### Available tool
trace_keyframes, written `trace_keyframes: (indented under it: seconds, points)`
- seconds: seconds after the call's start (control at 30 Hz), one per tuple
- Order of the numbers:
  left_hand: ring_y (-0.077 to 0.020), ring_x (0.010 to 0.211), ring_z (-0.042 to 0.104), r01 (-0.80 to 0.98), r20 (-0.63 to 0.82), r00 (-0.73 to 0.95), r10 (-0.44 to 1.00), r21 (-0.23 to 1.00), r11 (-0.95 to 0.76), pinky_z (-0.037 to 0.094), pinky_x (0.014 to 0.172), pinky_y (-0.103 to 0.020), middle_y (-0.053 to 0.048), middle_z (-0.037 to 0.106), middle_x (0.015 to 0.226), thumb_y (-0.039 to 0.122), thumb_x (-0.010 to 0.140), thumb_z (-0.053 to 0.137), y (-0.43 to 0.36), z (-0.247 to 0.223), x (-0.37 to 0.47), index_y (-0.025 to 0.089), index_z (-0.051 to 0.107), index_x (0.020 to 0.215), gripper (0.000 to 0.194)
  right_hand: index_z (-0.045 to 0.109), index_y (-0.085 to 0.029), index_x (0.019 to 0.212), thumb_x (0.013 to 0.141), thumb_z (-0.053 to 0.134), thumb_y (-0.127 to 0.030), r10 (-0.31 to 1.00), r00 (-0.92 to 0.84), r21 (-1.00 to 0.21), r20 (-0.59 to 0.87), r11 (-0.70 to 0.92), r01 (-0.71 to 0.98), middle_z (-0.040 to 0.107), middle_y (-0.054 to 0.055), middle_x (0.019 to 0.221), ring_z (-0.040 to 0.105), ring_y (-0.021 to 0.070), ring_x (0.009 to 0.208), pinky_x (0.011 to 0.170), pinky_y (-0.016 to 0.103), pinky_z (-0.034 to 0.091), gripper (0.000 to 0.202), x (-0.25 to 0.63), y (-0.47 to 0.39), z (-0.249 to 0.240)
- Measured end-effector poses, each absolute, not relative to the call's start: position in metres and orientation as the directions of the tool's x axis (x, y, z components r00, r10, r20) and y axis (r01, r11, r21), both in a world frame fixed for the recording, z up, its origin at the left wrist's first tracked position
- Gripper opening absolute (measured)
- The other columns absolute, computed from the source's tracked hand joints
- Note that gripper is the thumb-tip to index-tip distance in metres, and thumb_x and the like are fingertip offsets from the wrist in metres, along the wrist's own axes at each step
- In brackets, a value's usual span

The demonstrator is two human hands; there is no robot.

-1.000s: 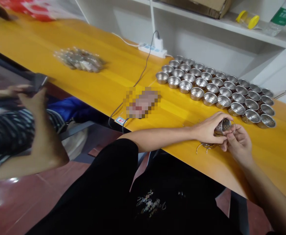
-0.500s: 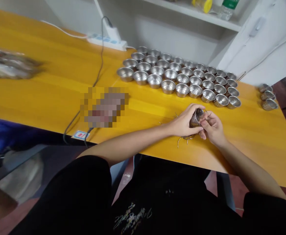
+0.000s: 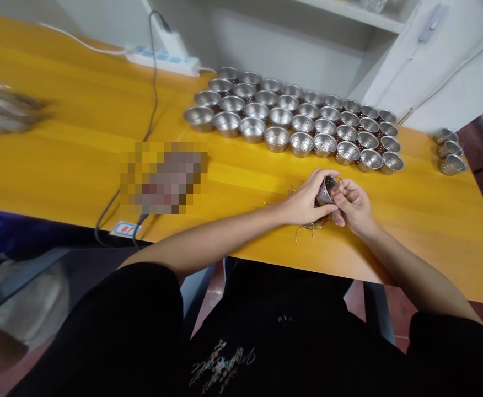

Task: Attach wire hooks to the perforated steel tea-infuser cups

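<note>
My left hand [image 3: 306, 203] is wrapped round a small perforated metal cup [image 3: 325, 191], which is tilted with its mouth towards my right hand. With fingers pinched together, my right hand [image 3: 355, 209] is at the cup's rim on a thin curved wire handle [image 3: 341, 183]. The fingers hide where the wire meets the cup. Under and beside my left hand lie several loose curved wires [image 3: 314, 227] on the yellow table [image 3: 241, 220].
Rows of perforated metal cups [image 3: 277, 139] stand at the back of the table, with a few more cups [image 3: 452, 164] at the right end. A white power strip [image 3: 162, 59], a dark cable [image 3: 155, 88], a blurred-out object [image 3: 167, 179] and plastic-wrapped goods [image 3: 4, 110] are on the left.
The view has shifted slightly. The cup has turned a little in my hands, and more of its perforated side shows. Both hands keep their grip.
</note>
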State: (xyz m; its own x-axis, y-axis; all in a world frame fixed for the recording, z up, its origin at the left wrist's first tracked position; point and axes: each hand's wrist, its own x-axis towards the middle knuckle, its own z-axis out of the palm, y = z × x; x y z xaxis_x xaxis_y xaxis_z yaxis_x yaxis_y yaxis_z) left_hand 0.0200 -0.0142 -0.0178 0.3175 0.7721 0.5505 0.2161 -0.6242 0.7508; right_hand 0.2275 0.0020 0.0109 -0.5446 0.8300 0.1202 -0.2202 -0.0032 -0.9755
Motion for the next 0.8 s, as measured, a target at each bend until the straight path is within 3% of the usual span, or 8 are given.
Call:
trace_keyframes:
  seconds: [0.23, 0.8]
  points:
    - [-0.0419, 0.157, 0.059, 0.233, 0.479, 0.316, 0.819, 0.798, -0.556, 0.050, 0.140, -0.071, -0.017, 0.058, 0.164, 0.030, 0.091, 0.083, -0.0158, -0.0142, 0.0203, 0.031, 0.042, 0.162, 0.081, 0.055, -0.030, 0.104, 0.092, 0.100, -0.067, 0.840, -0.536, -0.983, 0.089, -0.012, -0.182, 0.069, -0.009, 0.088, 0.048, 0.0029, 0.035, 0.031, 0.023, 0.040, 0.060, 0.2271, 0.0022, 0.0126]
    - [-0.0395, 0.158, 0.059, 0.235, 0.473, 0.328, 0.818, 0.798, -0.555, 0.049, 0.142, -0.066, -0.017, 0.059, 0.163, 0.036, 0.096, 0.081, -0.0155, -0.0116, 0.0183, 0.029, 0.043, 0.160, 0.075, 0.056, -0.030, 0.104, 0.095, 0.099, -0.063, 0.830, -0.546, -0.984, 0.112, 0.014, -0.179, 0.071, -0.009, 0.085, 0.054, 0.0048, 0.034, 0.031, 0.022, 0.043, 0.056, 0.2289, 0.0042, 0.0117]
